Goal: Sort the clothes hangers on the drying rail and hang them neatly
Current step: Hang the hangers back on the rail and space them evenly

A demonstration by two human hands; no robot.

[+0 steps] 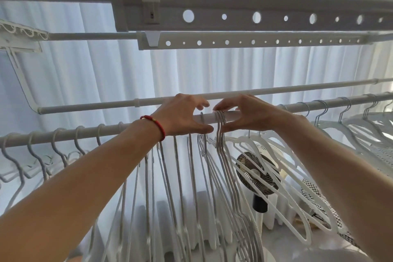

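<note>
White curtain (212, 70) and fan (258, 173) behind crowded hangers (221, 134).

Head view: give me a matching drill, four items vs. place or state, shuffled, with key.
Items:
1. red cord bracelet
2. dark round fan
3. bunched white wire hanger hooks
4. perforated grey upper bar

Places/states:
A. above both hands, lined with round holes
B. on the left wrist
C. under the right hand fingertips on the white rail
D. below the rail, behind hangers

Pairs: 1-B, 2-D, 3-C, 4-A
</note>
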